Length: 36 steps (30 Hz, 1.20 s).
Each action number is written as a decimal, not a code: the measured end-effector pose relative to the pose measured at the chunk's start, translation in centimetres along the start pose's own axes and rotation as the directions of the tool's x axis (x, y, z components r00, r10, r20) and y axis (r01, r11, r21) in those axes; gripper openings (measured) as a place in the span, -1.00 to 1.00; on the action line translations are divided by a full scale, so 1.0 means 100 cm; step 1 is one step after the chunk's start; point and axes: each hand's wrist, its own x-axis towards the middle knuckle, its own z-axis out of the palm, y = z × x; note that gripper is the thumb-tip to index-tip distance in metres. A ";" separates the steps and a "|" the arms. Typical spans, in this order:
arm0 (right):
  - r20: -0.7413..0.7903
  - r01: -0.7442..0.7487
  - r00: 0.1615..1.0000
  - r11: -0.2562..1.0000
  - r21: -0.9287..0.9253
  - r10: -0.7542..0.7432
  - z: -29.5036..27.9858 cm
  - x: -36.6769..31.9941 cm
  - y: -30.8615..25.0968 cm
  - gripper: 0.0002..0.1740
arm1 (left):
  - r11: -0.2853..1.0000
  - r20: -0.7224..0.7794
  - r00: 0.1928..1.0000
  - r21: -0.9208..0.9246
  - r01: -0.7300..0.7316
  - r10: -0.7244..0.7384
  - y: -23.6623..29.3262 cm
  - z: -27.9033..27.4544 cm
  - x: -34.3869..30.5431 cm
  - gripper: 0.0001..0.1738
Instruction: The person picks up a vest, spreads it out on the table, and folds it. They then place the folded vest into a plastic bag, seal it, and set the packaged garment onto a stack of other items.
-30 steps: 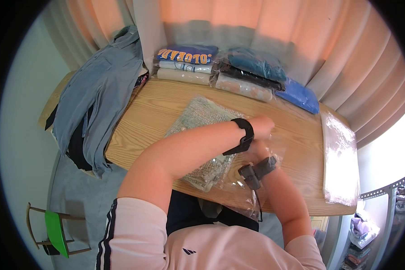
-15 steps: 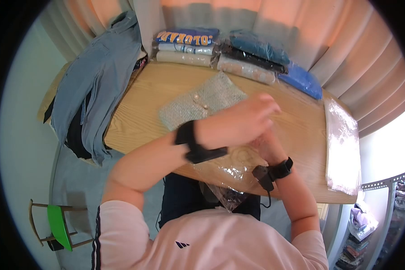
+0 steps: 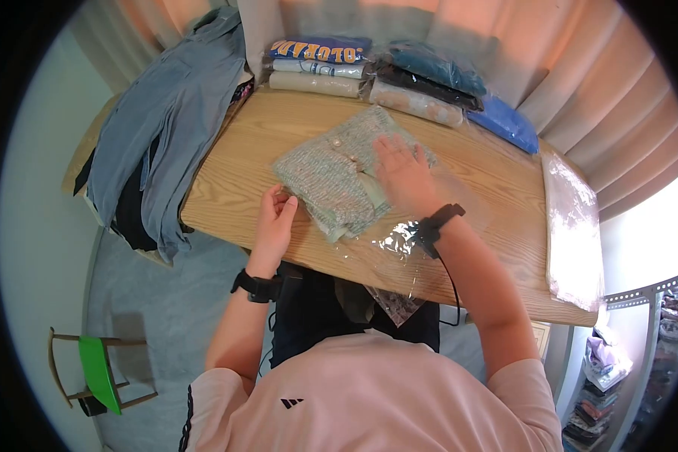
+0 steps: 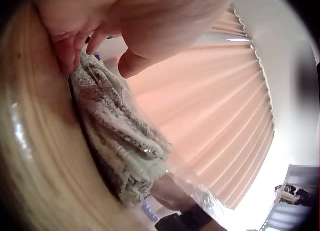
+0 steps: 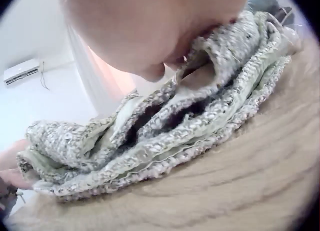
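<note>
A folded tweed-like garment (image 3: 320, 177) in pale green and grey, with buttons on its front, lies on the wooden table. My right hand (image 3: 405, 177) rests on its right part, fingers spread. My left hand (image 3: 275, 218) is at its near left edge; the left wrist view shows the fingertips (image 4: 65, 60) down by the cloth and the thumb apart. Loose layers of the garment (image 5: 165, 136) show side-on in the right wrist view. A clear plastic bag (image 3: 399, 239) lies under my right wrist, with a corner hanging over the table's front edge.
Bagged folded clothes (image 3: 316, 68) stand stacked along the back, with a blue bagged one (image 3: 505, 124) to their right. A pile of clear bags (image 3: 572, 233) lies at the right edge. Blue-grey clothing (image 3: 158, 128) is heaped on the left. A green chair (image 3: 98, 373) stands on the floor.
Both hands were together at the right with the plastic. My left hand has swung back left to the garment's near edge, and my right hand has come onto the garment.
</note>
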 end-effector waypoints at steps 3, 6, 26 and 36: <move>0.141 -0.120 0.983 0.992 0.028 0.115 0.002 0.000 0.000 -0.36 | 0.985 -0.065 0.992 0.141 -0.098 0.108 -0.014 0.000 -0.002 -0.47; 0.241 -0.165 0.958 0.986 0.021 0.155 0.002 -0.002 0.001 -0.33 | 0.972 0.004 0.991 0.192 -0.133 0.135 -0.017 0.001 -0.003 -0.40; 0.001 0.373 0.919 0.874 0.312 -0.393 -0.013 -0.043 -0.068 -0.47 | 0.875 0.084 0.925 0.303 -0.377 0.369 -0.036 0.014 -0.005 -0.22; 0.202 0.164 0.877 0.665 0.728 -0.437 -0.022 -0.024 -0.045 -0.42 | 0.972 0.188 0.962 -0.169 -0.165 0.196 -0.013 0.004 -0.003 -0.37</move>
